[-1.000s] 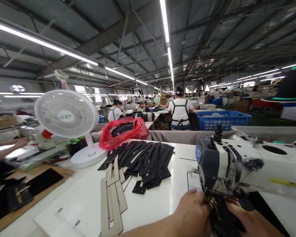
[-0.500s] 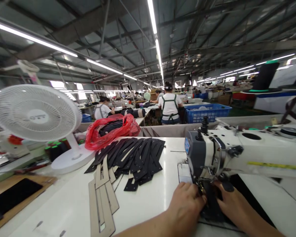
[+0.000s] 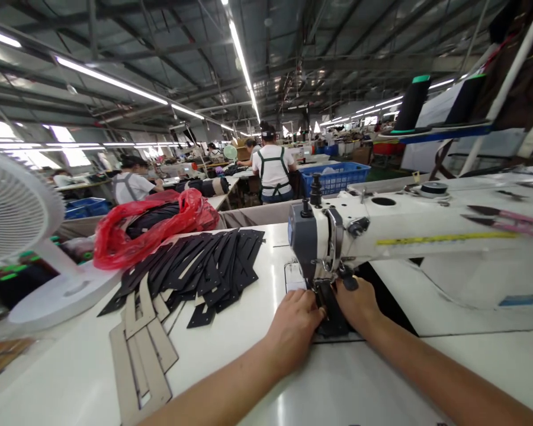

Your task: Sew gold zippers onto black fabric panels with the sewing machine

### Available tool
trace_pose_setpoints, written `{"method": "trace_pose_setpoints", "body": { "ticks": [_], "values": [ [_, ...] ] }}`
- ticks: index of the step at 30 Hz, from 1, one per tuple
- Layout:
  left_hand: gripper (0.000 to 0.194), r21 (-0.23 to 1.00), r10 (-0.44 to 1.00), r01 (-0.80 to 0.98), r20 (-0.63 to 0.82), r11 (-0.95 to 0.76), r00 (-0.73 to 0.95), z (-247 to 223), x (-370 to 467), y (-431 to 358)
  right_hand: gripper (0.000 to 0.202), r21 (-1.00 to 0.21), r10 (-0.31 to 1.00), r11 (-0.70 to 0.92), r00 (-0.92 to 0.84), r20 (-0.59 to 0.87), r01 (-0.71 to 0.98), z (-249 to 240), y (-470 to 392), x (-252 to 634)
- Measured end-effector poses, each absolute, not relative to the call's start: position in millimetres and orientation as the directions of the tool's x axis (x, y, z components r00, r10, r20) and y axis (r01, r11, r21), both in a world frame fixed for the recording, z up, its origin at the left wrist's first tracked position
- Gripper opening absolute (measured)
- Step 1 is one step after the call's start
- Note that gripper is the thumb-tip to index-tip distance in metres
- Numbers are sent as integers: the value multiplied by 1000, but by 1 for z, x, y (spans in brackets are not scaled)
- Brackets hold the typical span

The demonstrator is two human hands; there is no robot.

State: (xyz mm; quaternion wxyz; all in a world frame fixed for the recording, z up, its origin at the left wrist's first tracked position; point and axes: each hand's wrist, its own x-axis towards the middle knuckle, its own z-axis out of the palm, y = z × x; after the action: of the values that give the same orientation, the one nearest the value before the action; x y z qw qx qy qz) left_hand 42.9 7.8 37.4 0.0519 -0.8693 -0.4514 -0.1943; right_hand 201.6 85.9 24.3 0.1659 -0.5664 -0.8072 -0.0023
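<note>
A white and grey sewing machine point(image 3: 313, 236) stands on the white table. Under its needle area lies a black strip point(image 3: 333, 313). My left hand point(image 3: 295, 322) is at the strip's left side, fingers curled and closed on its edge. On the other side my right hand point(image 3: 357, 302) is closed against the strip, close to the presser foot; its fingertips are partly hidden by the machine head. A heap of black pieces point(image 3: 217, 269) lies to the left, with beige pieces point(image 3: 148, 367) nearer the front.
A red plastic bag point(image 3: 115, 239) with dark pieces lies behind the heap. A white fan point(image 3: 66, 296) stands at the left. Pink-handled snips point(image 3: 510, 222) rest on the machine arm. Beyond the table are a blue basket point(image 3: 337, 177) and a person point(image 3: 273, 168).
The view has turned right, so the machine, hands and heap appear farther left. Both hands remain at the black strip beside the needle area.
</note>
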Motion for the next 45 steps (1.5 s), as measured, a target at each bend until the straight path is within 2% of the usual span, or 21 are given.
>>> {"method": "trace_pose_setpoints", "body": {
  "ticks": [4, 7, 10, 12, 15, 19, 31, 38, 41, 45],
  "values": [
    [28, 148, 770, 797, 408, -586, 490, 35, 39, -4, 25, -203, 832, 519, -436, 342, 831, 30, 62, 216],
    [24, 181, 740, 765, 462, -618, 488, 27, 37, -11, 30, -166, 664, 730, -631, 401, 663, 26, 39, 234],
    [20, 126, 703, 754, 486, -645, 519, 23, 39, -14, 36, -88, 494, 849, -723, 483, 522, 19, 26, 245],
    [17, 70, 686, 757, 483, -649, 544, 22, 43, -14, 39, -49, 456, 859, -720, 523, 509, 17, 24, 246],
    [15, 16, 671, 757, 476, -653, 568, 24, 47, -14, 42, -30, 442, 860, -713, 544, 510, 18, 25, 243],
    [16, 22, 666, 746, 470, -665, 580, 29, 47, -12, 43, -27, 438, 862, -716, 544, 507, 22, 27, 240],
    [16, 27, 676, 759, 477, -651, 562, 24, 38, 8, 40, -109, 469, 861, -691, 551, 497, 22, 49, 234],
    [10, 25, 710, 780, 433, -626, 556, 23, 35, 23, 35, -234, 540, 834, -654, 529, 499, 20, 64, 231],
    [7, 17, 728, 802, 432, -596, 532, 22, 35, 27, 30, -239, 555, 822, -630, 543, 517, 14, 73, 230],
    [7, 66, 735, 800, 445, -596, 511, 20, 35, 28, 29, -230, 550, 821, -617, 563, 523, 10, 79, 229]
  ]
}}
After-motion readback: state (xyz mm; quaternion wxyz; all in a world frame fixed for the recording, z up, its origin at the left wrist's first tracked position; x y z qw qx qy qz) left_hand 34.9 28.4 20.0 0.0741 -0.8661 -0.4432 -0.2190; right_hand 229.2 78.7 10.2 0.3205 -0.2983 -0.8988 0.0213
